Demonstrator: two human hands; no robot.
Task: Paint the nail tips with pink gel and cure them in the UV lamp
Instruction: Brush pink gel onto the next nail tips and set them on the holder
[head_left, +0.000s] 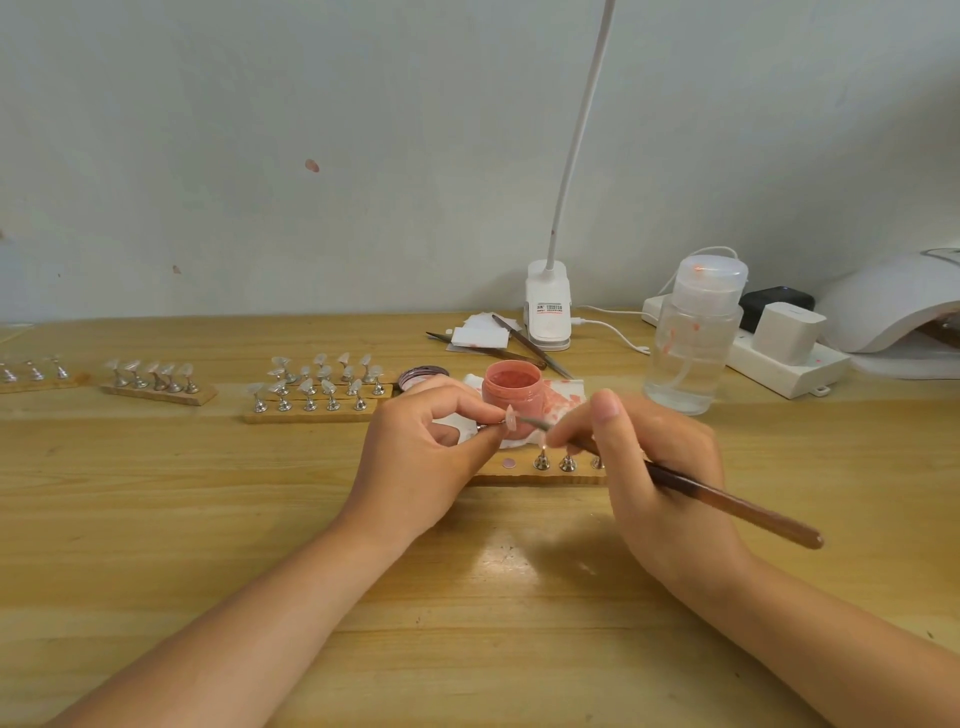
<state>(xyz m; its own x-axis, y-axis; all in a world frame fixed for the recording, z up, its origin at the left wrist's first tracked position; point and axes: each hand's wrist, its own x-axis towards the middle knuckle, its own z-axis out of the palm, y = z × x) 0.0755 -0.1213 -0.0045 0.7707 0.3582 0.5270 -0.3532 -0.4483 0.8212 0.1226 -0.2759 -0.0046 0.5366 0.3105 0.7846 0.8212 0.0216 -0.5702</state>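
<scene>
My left hand (423, 452) pinches a small metal stand with a pale pink nail tip (510, 419) on its end, held above the table. My right hand (649, 467) grips a brown-handled brush (737, 506), and the brush's thin front end touches the nail tip. Just behind them stands the open jar of pink gel (513, 391) on a stained white tissue. A wooden holder strip (524, 474) with metal stands lies under my hands, partly hidden by them. The white UV lamp (893, 306) sits at the far right.
Wooden strips with several clear nail tips on stands (317, 387) (156, 378) line the left. The jar lid (423, 375), tweezers and paper (498, 340), a clip lamp (546, 309), a clear pump bottle (693, 338) and a power strip (779, 358) crowd the back.
</scene>
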